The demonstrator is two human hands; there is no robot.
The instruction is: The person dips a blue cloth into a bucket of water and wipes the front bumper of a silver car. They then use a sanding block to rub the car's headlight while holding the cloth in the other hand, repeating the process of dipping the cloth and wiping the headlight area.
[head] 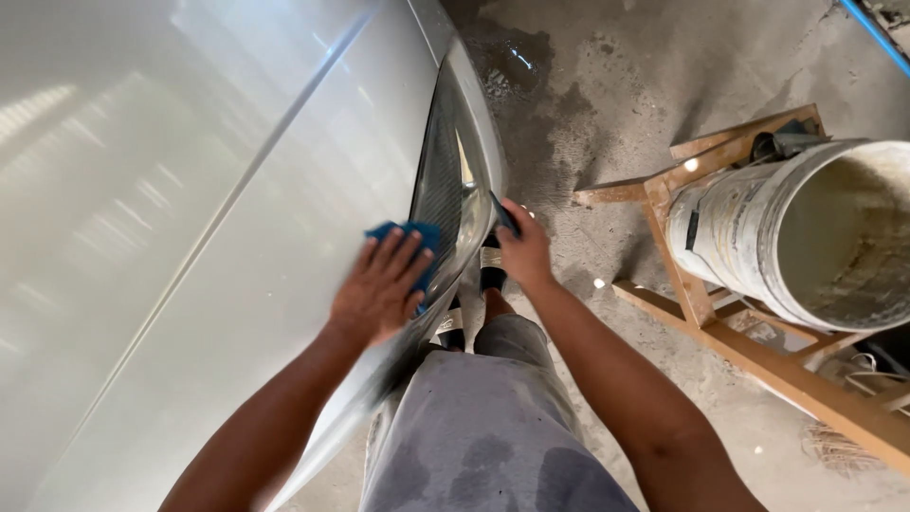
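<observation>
stained concrete floor (607,104), wet in patches. left hand (379,289), fingers spread, presses a blue cloth (409,237) flat on the silver car body panel (190,237) beside the headlight (453,194). right hand (523,251) curls over the panel edge; a dirty white bucket (787,232) rests on a wooden stand (720,313) at right.

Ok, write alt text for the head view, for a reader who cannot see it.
A person's left hand presses a blue cloth against a silver car body panel beside its headlight, while the right hand rests on the panel's edge. A dirty white plastic bucket lies tilted on a wooden frame on the wet concrete floor.
</observation>
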